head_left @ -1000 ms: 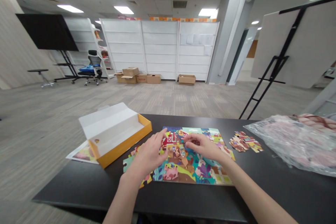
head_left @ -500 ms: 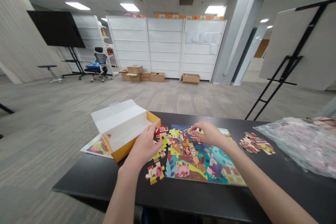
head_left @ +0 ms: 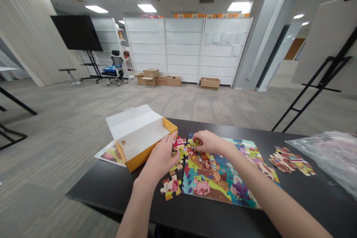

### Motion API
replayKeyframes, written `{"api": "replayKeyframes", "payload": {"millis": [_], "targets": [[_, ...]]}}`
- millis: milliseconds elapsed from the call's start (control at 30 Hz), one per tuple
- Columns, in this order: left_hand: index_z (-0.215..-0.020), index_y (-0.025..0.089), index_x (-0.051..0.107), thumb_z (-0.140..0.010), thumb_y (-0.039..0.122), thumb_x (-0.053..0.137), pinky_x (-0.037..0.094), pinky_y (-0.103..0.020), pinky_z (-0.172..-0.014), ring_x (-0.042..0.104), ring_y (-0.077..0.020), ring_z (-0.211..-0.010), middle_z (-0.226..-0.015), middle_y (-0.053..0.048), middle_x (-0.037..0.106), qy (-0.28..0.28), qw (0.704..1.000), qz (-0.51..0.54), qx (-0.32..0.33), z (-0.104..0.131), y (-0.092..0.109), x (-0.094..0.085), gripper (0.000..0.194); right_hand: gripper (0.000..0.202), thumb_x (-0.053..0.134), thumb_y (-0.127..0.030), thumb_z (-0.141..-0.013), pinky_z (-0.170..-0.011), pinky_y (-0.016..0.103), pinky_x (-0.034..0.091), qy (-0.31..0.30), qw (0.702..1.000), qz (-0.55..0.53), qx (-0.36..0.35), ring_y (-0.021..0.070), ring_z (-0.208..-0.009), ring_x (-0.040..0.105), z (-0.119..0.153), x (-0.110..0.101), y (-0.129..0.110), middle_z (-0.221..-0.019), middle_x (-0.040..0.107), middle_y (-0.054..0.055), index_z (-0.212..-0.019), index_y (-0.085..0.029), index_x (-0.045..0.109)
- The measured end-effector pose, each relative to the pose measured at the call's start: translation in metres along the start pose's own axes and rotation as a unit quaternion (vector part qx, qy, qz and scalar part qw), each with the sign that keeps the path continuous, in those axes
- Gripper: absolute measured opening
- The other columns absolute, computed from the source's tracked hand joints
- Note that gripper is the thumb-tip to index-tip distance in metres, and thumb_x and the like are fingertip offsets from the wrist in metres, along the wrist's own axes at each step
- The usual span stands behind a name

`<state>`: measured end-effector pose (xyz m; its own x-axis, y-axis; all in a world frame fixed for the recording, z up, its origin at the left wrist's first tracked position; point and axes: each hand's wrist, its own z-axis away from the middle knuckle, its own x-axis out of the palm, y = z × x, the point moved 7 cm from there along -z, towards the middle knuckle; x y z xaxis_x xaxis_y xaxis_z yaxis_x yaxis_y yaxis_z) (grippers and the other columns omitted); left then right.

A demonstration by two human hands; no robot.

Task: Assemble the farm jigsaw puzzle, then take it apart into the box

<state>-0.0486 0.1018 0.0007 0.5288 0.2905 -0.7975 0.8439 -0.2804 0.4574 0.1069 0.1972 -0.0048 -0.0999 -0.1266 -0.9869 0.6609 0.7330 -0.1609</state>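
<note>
My right hand [head_left: 209,142] is over the upper left part of a colourful animal jigsaw board [head_left: 200,188], thumb and fingertips closed round a yellow-green puzzle piece [head_left: 198,142]. To its left, my left hand [head_left: 161,158] rests beside loose puzzle pieces [head_left: 180,151], with thumb and fingers apart; its fingertips partly cover some of them. One loose piece with a pink-nosed cow [head_left: 171,187] lies nearer me, left of the board. The open yellow box [head_left: 139,157], white inside, stands just beyond my left hand. My right forearm hides part of the board.
On the right of the black table [head_left: 117,189] lie more puzzle pieces [head_left: 291,161] in a heap and a clear plastic bag [head_left: 329,156]. A printed sheet [head_left: 110,155] sticks out under the box. Cardboard boxes [head_left: 152,78] stand by the far white shelving.
My right hand has moved left across the board, and its fingers now hold a piece. My left hand stays by the loose pieces. The whole view has swung slightly left.
</note>
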Motion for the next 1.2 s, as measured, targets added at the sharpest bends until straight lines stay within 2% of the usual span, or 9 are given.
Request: {"api": "replayKeyframes", "payload": {"millis": [133, 267, 467, 700, 833, 933, 1000, 1100, 1200], "targets": [[-0.143, 0.015, 0.043, -0.085, 0.018, 0.055, 0.046, -0.044, -0.109, 0.055, -0.028, -0.129, -0.136, -0.015, 0.059, -0.002, 1.0, 0.003, -0.011, -0.003, 0.004, -0.002, 0.06, 0.022, 0.074, -0.027, -0.073, -0.069, 0.028, 0.046, 0.002, 0.999, -0.042, 0.002, 0.0212, -0.082, 0.065, 0.002, -0.007, 0.014, -0.093, 0.073, 0.007, -0.093, -0.019, 0.072], [-0.144, 0.015, 0.042, -0.086, 0.019, 0.055, 0.046, -0.043, -0.109, 0.055, -0.0275, -0.129, -0.137, -0.015, 0.058, 0.003, 1.0, 0.009, -0.009, -0.005, 0.008, -0.002, 0.059, 0.017, 0.071, -0.022, -0.07, -0.069, 0.028, 0.046, 0.026, 0.998, -0.058, 0.018, 0.02, -0.079, 0.063, 0.015, -0.03, 0.031, -0.091, 0.071, 0.007, -0.087, -0.018, 0.071], [-0.144, 0.014, 0.043, -0.085, 0.019, 0.056, 0.046, -0.043, -0.11, 0.055, -0.0273, -0.13, -0.142, -0.015, 0.056, -0.001, 1.0, 0.011, -0.004, -0.005, 0.008, 0.002, 0.06, 0.013, 0.066, -0.024, -0.075, -0.073, 0.03, 0.046, 0.07, 0.994, -0.07, 0.04, 0.0184, -0.078, 0.06, 0.07, -0.062, 0.047, -0.09, 0.067, 0.006, -0.085, -0.018, 0.067], [-0.145, 0.014, 0.042, -0.085, 0.019, 0.055, 0.047, -0.043, -0.108, 0.056, -0.0273, -0.128, -0.142, -0.015, 0.056, -0.011, 1.0, 0.009, -0.008, -0.007, 0.01, 0.004, 0.062, 0.009, 0.059, -0.017, -0.074, -0.075, 0.029, 0.045, 0.057, 0.99, -0.066, 0.115, 0.0187, -0.079, 0.06, 0.164, -0.036, 0.061, -0.09, 0.064, 0.005, -0.083, -0.019, 0.061], [-0.145, 0.016, 0.043, -0.086, 0.022, 0.057, 0.049, -0.043, -0.103, 0.059, -0.0279, -0.123, -0.137, -0.015, 0.059, -0.015, 1.0, 0.016, 0.001, -0.008, 0.013, 0.006, 0.061, 0.012, 0.058, -0.014, -0.072, -0.072, 0.028, 0.045, 0.034, 0.988, -0.052, 0.14, 0.0188, -0.079, 0.061, 0.19, -0.014, 0.065, -0.09, 0.064, 0.006, -0.083, -0.019, 0.06], [-0.145, 0.016, 0.043, -0.085, 0.025, 0.058, 0.05, -0.042, -0.101, 0.061, -0.0278, -0.12, -0.134, -0.014, 0.061, -0.026, 0.999, 0.023, 0.005, -0.007, 0.013, 0.01, 0.062, 0.013, 0.059, -0.014, -0.072, -0.071, 0.027, 0.045, 0.01, 0.986, -0.04, 0.16, 0.0196, -0.079, 0.063, 0.194, -0.005, 0.069, -0.091, 0.065, 0.006, -0.084, -0.019, 0.061], [-0.145, 0.016, 0.043, -0.086, 0.025, 0.058, 0.05, -0.042, -0.1, 0.061, -0.0276, -0.119, -0.133, -0.014, 0.061, -0.035, 0.999, 0.027, 0.005, -0.006, 0.015, 0.012, 0.062, 0.013, 0.062, -0.018, -0.074, -0.075, 0.029, 0.046, 0.003, 0.986, -0.037, 0.161, 0.0221, -0.086, 0.064, 0.19, -0.008, 0.069, -0.094, 0.066, 0.007, -0.087, -0.02, 0.064], [-0.146, 0.016, 0.042, -0.087, 0.029, 0.06, 0.049, -0.042, -0.1, 0.061, -0.0284, -0.12, -0.132, -0.014, 0.061, -0.046, 0.998, 0.033, 0.007, -0.005, 0.02, 0.016, 0.063, 0.017, 0.066, -0.027, -0.079, -0.081, 0.031, 0.047, 0.023, 0.989, -0.049, 0.14, 0.0238, -0.093, 0.064, 0.171, -0.03, 0.063, -0.101, 0.068, 0.008, -0.095, -0.021, 0.067], [-0.146, 0.017, 0.042, -0.088, 0.036, 0.062, 0.05, -0.041, -0.097, 0.063, -0.0278, -0.116, -0.127, -0.013, 0.064, -0.051, 0.998, 0.04, 0.014, -0.006, 0.024, 0.02, 0.064, 0.016, 0.062, -0.029, -0.086, -0.084, 0.032, 0.047, 0.045, 0.993, -0.072, 0.078, 0.0225, -0.092, 0.065, 0.132, -0.055, 0.049, -0.101, 0.07, 0.008, -0.096, -0.02, 0.07]]}}
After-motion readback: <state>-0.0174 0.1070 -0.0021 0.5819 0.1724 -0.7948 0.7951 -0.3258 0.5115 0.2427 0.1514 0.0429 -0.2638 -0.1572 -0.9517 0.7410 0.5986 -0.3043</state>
